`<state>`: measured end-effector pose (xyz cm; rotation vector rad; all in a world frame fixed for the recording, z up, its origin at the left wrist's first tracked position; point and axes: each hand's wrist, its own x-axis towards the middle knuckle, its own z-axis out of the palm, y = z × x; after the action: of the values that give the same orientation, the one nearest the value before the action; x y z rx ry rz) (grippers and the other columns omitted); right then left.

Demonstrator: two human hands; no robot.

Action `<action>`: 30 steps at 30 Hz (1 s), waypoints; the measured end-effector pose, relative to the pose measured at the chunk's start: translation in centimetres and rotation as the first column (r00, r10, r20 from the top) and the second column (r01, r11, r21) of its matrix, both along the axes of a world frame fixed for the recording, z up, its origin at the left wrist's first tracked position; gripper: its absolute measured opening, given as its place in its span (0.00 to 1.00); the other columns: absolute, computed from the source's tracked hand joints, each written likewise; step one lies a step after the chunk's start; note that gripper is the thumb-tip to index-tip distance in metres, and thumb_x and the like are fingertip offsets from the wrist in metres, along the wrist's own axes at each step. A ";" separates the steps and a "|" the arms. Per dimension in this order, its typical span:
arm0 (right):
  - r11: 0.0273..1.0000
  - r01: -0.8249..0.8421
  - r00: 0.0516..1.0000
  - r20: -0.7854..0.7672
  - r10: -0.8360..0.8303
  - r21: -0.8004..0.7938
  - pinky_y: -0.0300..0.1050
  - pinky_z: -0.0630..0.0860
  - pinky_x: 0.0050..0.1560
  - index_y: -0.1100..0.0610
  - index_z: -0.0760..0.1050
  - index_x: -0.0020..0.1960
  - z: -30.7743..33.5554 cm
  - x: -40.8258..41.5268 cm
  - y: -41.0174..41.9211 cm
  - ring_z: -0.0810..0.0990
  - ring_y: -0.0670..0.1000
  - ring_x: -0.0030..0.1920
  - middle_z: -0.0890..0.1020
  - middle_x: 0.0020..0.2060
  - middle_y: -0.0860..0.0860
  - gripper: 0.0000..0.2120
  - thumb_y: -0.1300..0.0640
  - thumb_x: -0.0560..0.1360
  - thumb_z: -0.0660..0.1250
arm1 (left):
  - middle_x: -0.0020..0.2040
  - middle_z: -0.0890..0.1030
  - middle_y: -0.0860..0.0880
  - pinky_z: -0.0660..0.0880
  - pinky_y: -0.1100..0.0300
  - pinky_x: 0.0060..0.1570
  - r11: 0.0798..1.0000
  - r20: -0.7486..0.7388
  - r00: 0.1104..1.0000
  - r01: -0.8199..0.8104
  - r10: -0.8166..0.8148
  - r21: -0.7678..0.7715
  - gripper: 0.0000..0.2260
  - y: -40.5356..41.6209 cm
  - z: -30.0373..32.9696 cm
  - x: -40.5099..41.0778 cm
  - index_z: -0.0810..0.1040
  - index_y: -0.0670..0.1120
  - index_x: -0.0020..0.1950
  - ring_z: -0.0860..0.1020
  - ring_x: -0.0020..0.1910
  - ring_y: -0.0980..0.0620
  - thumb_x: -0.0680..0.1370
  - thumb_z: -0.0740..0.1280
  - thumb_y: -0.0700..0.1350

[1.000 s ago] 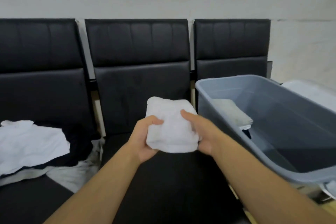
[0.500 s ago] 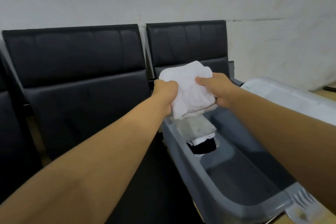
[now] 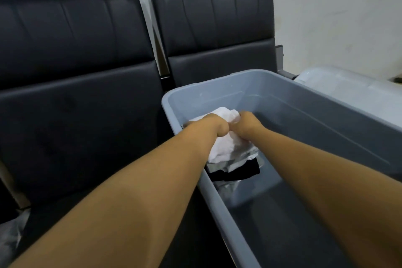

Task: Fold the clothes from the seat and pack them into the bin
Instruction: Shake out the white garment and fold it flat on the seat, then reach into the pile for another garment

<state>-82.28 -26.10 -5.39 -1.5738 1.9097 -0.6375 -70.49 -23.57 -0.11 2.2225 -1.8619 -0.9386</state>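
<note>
A folded white cloth (image 3: 226,148) sits low inside the grey plastic bin (image 3: 326,115), at its near-left corner. My left hand (image 3: 212,125) grips its left side and my right hand (image 3: 247,125) grips its right side, both hands inside the bin. Under the white cloth lie a grey folded garment (image 3: 243,162) and a black garment (image 3: 237,173). The fingers of both hands are mostly hidden behind the knuckles and the cloth.
The bin rests on the right-hand black seat (image 3: 217,28). Another black seat (image 3: 76,93) stands to the left. A bit of pale cloth (image 3: 10,237) shows at the lower left edge. A white lid-like object (image 3: 352,89) lies behind the bin.
Both hands have carried the white cloth from above the bin's rim down into the bin, onto the folded garments there. The camera has turned further right and down.
</note>
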 end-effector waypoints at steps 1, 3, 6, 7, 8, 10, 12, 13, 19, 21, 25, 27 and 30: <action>0.998 -0.012 0.990 -0.138 0.003 -0.067 0.54 0.72 0.64 0.58 0.69 0.70 0.0 0.1 0.3 0.72 0.62 0.67 0.74 0.67 0.58 0.27 0.49 0.76 0.72 | 0.75 0.69 0.37 0.65 0.46 0.74 0.999 0.080 0.996 0.043 -0.045 0.019 0.20 0.1 0.0 -0.2 0.68 0.34 0.74 0.68 0.74 0.38 0.84 0.58 0.42; 0.957 -0.175 0.888 -0.457 0.053 -0.230 0.54 0.68 0.66 0.54 0.66 0.71 0.4 0.2 0.9 0.67 0.61 0.67 0.68 0.68 0.57 0.26 0.51 0.76 0.70 | 0.74 0.70 0.37 0.66 0.44 0.73 0.993 0.173 0.979 0.093 -0.104 0.070 0.20 0.4 -0.3 -0.1 0.69 0.39 0.74 0.69 0.73 0.37 0.83 0.58 0.45; 0.886 -0.464 0.644 -0.677 0.356 0.024 0.54 0.71 0.67 0.52 0.69 0.72 0.8 0.8 1.0 0.70 0.58 0.68 0.70 0.69 0.54 0.21 0.54 0.80 0.64 | 0.75 0.68 0.39 0.67 0.45 0.72 0.985 0.134 0.981 0.122 -0.138 0.121 0.20 1.6 0.2 -0.6 0.66 0.41 0.76 0.69 0.72 0.38 0.84 0.56 0.46; 0.872 -0.463 0.592 -0.675 0.439 0.161 0.55 0.72 0.68 0.52 0.69 0.74 0.6 0.9 1.0 0.72 0.59 0.69 0.71 0.71 0.53 0.22 0.54 0.80 0.63 | 0.74 0.70 0.38 0.68 0.45 0.72 0.991 0.099 0.989 0.103 -0.111 0.084 0.20 1.6 0.6 -0.7 0.67 0.40 0.75 0.70 0.72 0.37 0.84 0.58 0.44; 0.862 -0.443 0.561 -0.675 0.480 0.245 0.56 0.72 0.68 0.53 0.69 0.74 0.8 1.1 1.4 0.73 0.59 0.69 0.72 0.71 0.54 0.22 0.53 0.80 0.62 | 0.72 0.72 0.38 0.70 0.47 0.70 0.998 0.057 0.996 0.069 -0.069 0.000 0.19 1.8 1.2 -0.8 0.69 0.39 0.73 0.72 0.70 0.37 0.83 0.60 0.43; 0.866 -0.455 0.590 -0.659 0.467 0.206 0.57 0.73 0.67 0.54 0.70 0.72 2.0 1.1 2.4 0.74 0.60 0.67 0.74 0.70 0.54 0.20 0.52 0.81 0.60 | 0.68 0.75 0.39 0.73 0.52 0.62 0.981 -0.034 0.999 0.034 -0.041 -0.191 0.16 2.3 2.7 -0.5 0.73 0.39 0.68 0.75 0.66 0.38 0.81 0.63 0.42; 0.884 -0.466 0.692 -0.609 0.388 0.034 0.57 0.75 0.62 0.56 0.73 0.69 3.6 1.4 3.7 0.76 0.60 0.62 0.76 0.65 0.56 0.16 0.53 0.83 0.57 | 0.62 0.78 0.38 0.74 0.53 0.54 0.946 -0.150 0.989 -0.037 -0.013 -0.323 0.10 3.1 3.8 0.7 0.78 0.40 0.60 0.77 0.60 0.39 0.80 0.62 0.40; 0.890 -0.452 0.753 -0.562 0.342 -0.064 0.56 0.75 0.60 0.56 0.74 0.66 4.3 1.6 4.3 0.77 0.60 0.60 0.78 0.62 0.56 0.15 0.54 0.84 0.56 | 0.58 0.79 0.38 0.74 0.53 0.52 0.922 -0.226 0.974 -0.079 -0.009 -0.380 0.06 3.9 4.5 1.6 0.79 0.42 0.52 0.78 0.56 0.40 0.80 0.62 0.38; 0.865 -0.215 0.971 -0.002 0.240 -0.453 0.48 0.76 0.56 0.55 0.82 0.53 9.3 8.2 9.8 0.81 0.51 0.53 0.84 0.52 0.48 0.13 0.56 0.83 0.58 | 0.47 0.83 0.49 0.80 0.49 0.49 0.749 -0.702 0.710 -0.495 0.057 -0.440 0.09 9.9 6.2 10.6 0.82 0.48 0.50 0.81 0.45 0.49 0.81 0.62 0.45; 0.827 -0.140 0.944 0.179 0.278 -0.544 0.51 0.77 0.59 0.51 0.82 0.48 10.5 11.8 12.6 0.83 0.51 0.51 0.86 0.49 0.49 0.11 0.57 0.82 0.60 | 0.43 0.82 0.50 0.76 0.56 0.41 0.718 -0.803 0.584 -0.609 0.120 -0.336 0.09 13.2 5.6 14.5 0.82 0.48 0.50 0.78 0.40 0.53 0.83 0.63 0.47; 0.829 -0.179 0.856 0.331 0.396 -0.530 0.47 0.80 0.54 0.46 0.81 0.44 9.1 19.5 18.7 0.84 0.44 0.44 0.86 0.40 0.44 0.12 0.58 0.81 0.63 | 0.42 0.81 0.50 0.73 0.58 0.39 0.606 -0.879 0.344 -0.791 0.330 -0.082 0.10 19.0 1.2 22.3 0.82 0.47 0.48 0.76 0.37 0.53 0.83 0.63 0.49; 0.849 -0.234 0.825 0.365 0.431 -0.473 0.42 0.79 0.52 0.47 0.82 0.47 6.9 23.4 21.5 0.83 0.42 0.45 0.85 0.42 0.43 0.09 0.57 0.81 0.65 | 0.45 0.82 0.49 0.74 0.56 0.43 0.549 -0.867 0.273 -0.836 0.416 0.000 0.10 21.5 -1.7 25.9 0.82 0.48 0.50 0.77 0.40 0.52 0.83 0.63 0.50; 0.899 -0.273 0.773 0.478 0.417 -0.341 0.37 0.77 0.49 0.46 0.82 0.51 3.0 29.4 25.4 0.83 0.41 0.46 0.85 0.44 0.43 0.05 0.55 0.80 0.68 | 0.45 0.82 0.48 0.72 0.57 0.42 0.468 -0.871 0.217 -0.883 0.441 0.017 0.11 24.9 -5.2 30.8 0.82 0.47 0.50 0.77 0.40 0.52 0.83 0.63 0.50</action>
<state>-52.90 -0.73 -2.36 -1.6193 1.1099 -1.0588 -39.67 1.33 -5.30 1.5276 -0.4151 -0.8462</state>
